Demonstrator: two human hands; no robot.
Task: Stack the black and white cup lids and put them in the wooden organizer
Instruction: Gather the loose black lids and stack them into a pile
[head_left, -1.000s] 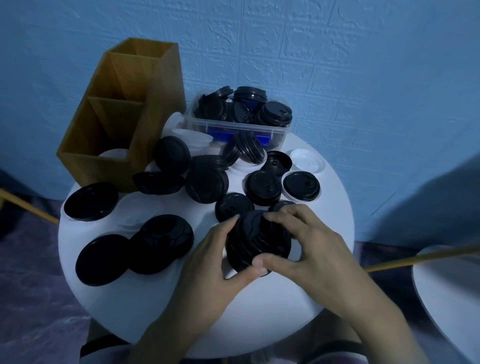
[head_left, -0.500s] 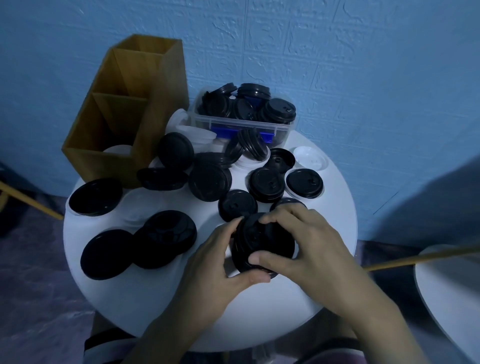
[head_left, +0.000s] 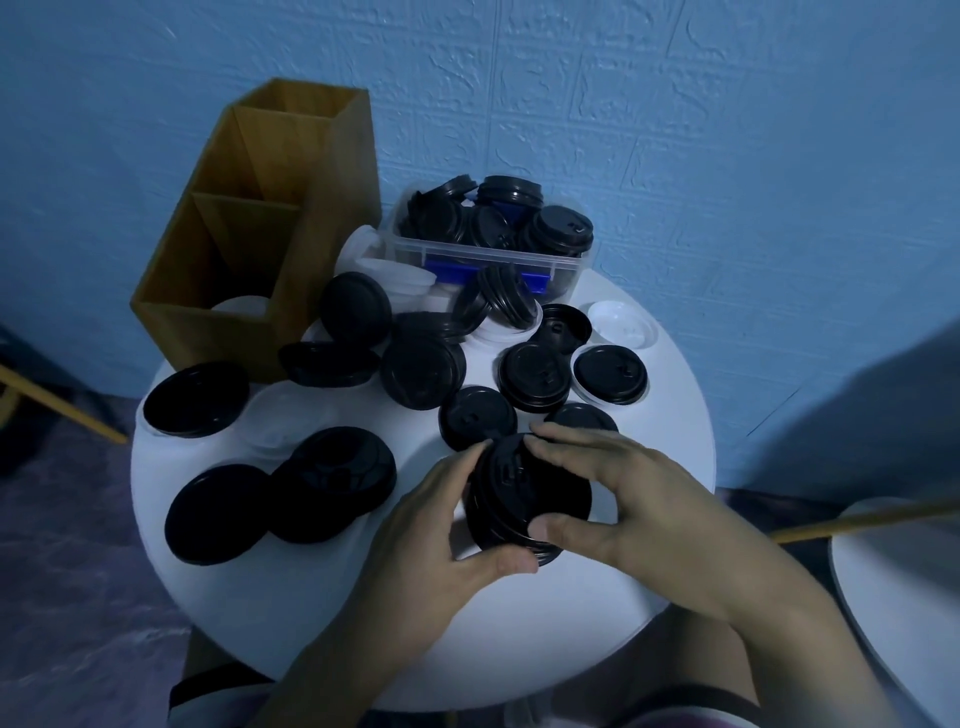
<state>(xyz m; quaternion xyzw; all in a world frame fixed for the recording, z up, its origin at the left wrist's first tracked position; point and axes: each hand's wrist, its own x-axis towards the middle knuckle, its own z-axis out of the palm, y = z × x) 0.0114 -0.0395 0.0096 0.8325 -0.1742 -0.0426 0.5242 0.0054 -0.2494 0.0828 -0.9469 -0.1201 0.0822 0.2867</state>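
A stack of black lids (head_left: 524, 499) is held between both hands just above the round white table (head_left: 545, 634), near its front middle. My left hand (head_left: 447, 561) grips its left and lower edge; my right hand (head_left: 623, 499) clasps its top and right side. Several loose black lids (head_left: 423, 371) lie scattered over the table, with a few white lids (head_left: 621, 323) among them. The wooden organizer (head_left: 291, 208) stands at the table's back left, with a white lid (head_left: 241, 304) in its front compartment.
A clear plastic box (head_left: 488, 254) full of black lids sits at the back against the blue wall. Large black lids (head_left: 197, 397) lie along the left edge. Part of another white table (head_left: 893, 597) and a wooden rod show at the right.
Both hands keep their hold on the black stack and have shifted their fingers slightly around it. The view has drifted a little; nothing else on the table moved.
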